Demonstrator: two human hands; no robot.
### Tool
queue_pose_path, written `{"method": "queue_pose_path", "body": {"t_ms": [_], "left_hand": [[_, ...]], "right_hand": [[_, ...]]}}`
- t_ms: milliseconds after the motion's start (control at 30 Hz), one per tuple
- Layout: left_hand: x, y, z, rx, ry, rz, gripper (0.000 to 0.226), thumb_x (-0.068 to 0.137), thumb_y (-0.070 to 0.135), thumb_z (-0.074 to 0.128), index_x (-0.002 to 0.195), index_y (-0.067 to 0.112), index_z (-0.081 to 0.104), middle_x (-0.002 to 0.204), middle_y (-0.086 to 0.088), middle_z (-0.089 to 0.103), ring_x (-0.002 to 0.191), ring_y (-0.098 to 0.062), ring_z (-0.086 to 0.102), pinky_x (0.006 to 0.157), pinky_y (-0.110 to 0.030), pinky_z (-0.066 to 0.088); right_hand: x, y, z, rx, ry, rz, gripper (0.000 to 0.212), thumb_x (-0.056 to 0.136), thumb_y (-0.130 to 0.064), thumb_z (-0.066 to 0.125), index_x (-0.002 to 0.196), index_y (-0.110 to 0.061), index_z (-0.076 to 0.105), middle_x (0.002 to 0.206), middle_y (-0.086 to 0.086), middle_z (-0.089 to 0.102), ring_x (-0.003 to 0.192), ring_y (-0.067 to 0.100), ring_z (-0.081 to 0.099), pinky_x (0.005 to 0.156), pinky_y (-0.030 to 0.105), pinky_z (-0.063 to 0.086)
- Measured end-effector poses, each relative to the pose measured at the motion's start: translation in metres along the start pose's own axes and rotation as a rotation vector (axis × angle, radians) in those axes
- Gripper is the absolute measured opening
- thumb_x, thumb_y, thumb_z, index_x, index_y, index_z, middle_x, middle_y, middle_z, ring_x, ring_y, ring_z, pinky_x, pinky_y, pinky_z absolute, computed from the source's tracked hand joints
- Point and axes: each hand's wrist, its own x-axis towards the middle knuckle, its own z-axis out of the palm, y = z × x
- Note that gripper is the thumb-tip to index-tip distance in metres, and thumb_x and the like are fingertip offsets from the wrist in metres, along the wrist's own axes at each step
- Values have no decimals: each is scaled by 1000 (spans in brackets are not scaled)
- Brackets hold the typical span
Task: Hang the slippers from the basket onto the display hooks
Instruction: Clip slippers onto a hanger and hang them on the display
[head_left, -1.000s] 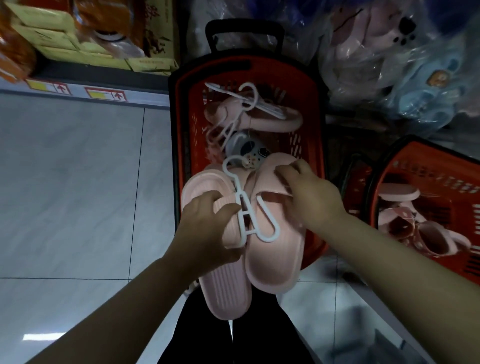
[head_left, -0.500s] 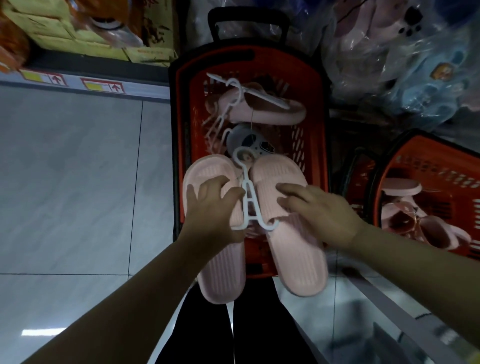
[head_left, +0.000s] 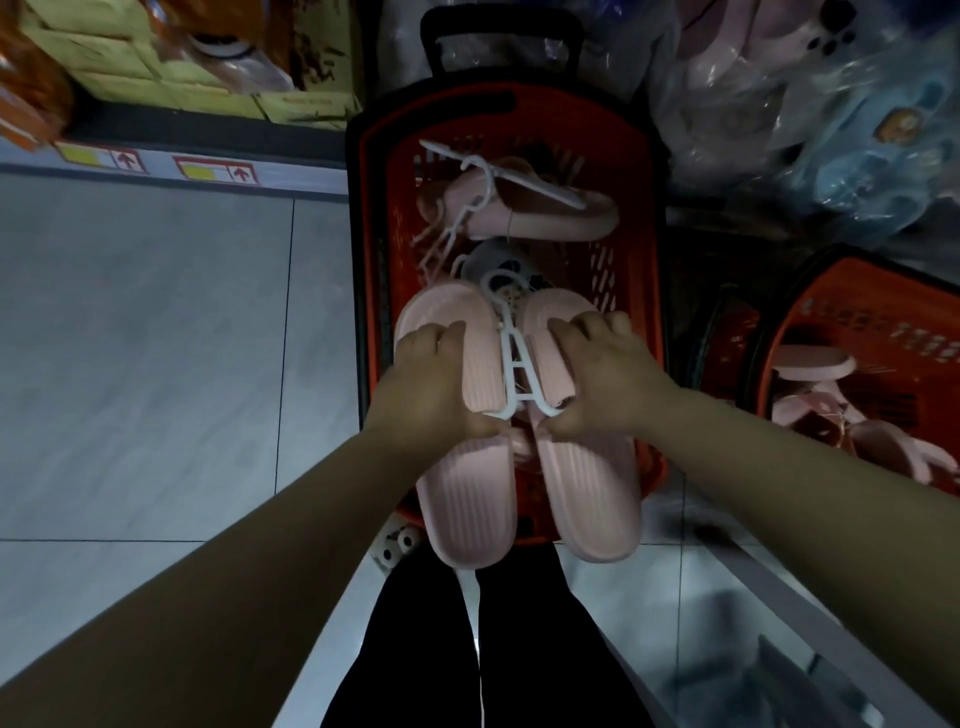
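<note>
A pair of pink slippers hangs soles-up on a white plastic hanger (head_left: 514, 371) above the red basket (head_left: 641, 291). My left hand (head_left: 434, 384) grips the left slipper (head_left: 462, 488) round its front part. My right hand (head_left: 608, 376) grips the right slipper (head_left: 589, 488) the same way. The hanger's hook points away from me between the two toes. Inside the basket lie another pink slipper pair (head_left: 524, 213) on a white hanger and a grey-white slipper (head_left: 498, 265), partly hidden. No display hooks show in view.
A second red basket (head_left: 810, 312) with pink slippers stands to the right. Bagged slippers (head_left: 810, 104) pile up behind it. A shelf with yellow boxes (head_left: 135, 67) runs along the far left. Grey tiled floor (head_left: 156, 338) spreads to the left; my dark trousers are below.
Both hands shifted their hold, the left from the hanger onto the left slipper. The two slippers now lie side by side and parallel, lifted a little toward me.
</note>
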Motion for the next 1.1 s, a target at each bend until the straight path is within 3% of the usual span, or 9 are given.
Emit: {"method": "queue_pose_path", "body": {"t_ms": [167, 367, 467, 633, 800, 1000, 1100], "left_hand": [[-14, 7, -34, -5, 23, 67, 115, 60, 58, 77, 149, 16, 18, 149, -5, 30, 134, -21, 26, 103, -35, 31], [-54, 31, -103, 68, 221, 264, 110, 56, 52, 82, 143, 4, 34, 141, -15, 40, 126, -30, 34, 102, -33, 27], [-80, 45, -138, 114, 229, 330, 109, 58, 48, 83, 143, 2, 33, 143, -19, 38, 128, -34, 33, 103, -33, 23], [-128, 78, -196, 92, 202, 376, 106, 65, 41, 82, 147, 7, 25, 151, -14, 25, 136, -28, 21, 105, -28, 17], [-178, 109, -252, 77, 304, 414, 97, 65, 45, 78, 142, 6, 34, 142, -13, 37, 128, -21, 27, 102, -22, 18], [-228, 152, -324, 169, 485, 503, 103, 54, 44, 85, 137, 3, 41, 135, -17, 44, 122, -24, 31, 103, -30, 23], [-249, 172, -356, 206, 527, 553, 102, 55, 46, 83, 138, 3, 41, 136, -16, 43, 124, -28, 34, 104, -34, 26]], "right_hand": [[-30, -2, -32, 151, 252, 21, 118, 48, -54, 84, 144, -15, 28, 134, 8, 38, 116, 27, 29, 97, 29, 26], [-83, -27, -86, 232, 444, 23, 113, 45, -55, 83, 140, -16, 36, 128, 6, 42, 112, 24, 28, 91, 25, 21], [-115, -43, -118, 246, 500, 28, 110, 45, -53, 83, 138, -17, 38, 128, 6, 42, 111, 22, 27, 90, 26, 21], [-170, -63, -166, 221, 599, 27, 107, 42, -53, 83, 134, -15, 44, 122, 10, 46, 109, 28, 34, 88, 22, 16], [-227, -84, -218, 222, 711, 27, 105, 47, -67, 63, 135, -14, 43, 123, 11, 47, 107, 23, 31, 90, 22, 17], [-289, -108, -284, 189, 859, 31, 103, 52, -70, 57, 136, -12, 42, 124, 12, 46, 107, 25, 32, 93, 27, 21], [-315, -118, -313, 182, 928, 42, 105, 50, -66, 66, 136, -11, 43, 125, 13, 46, 108, 23, 30, 94, 28, 22]]}}
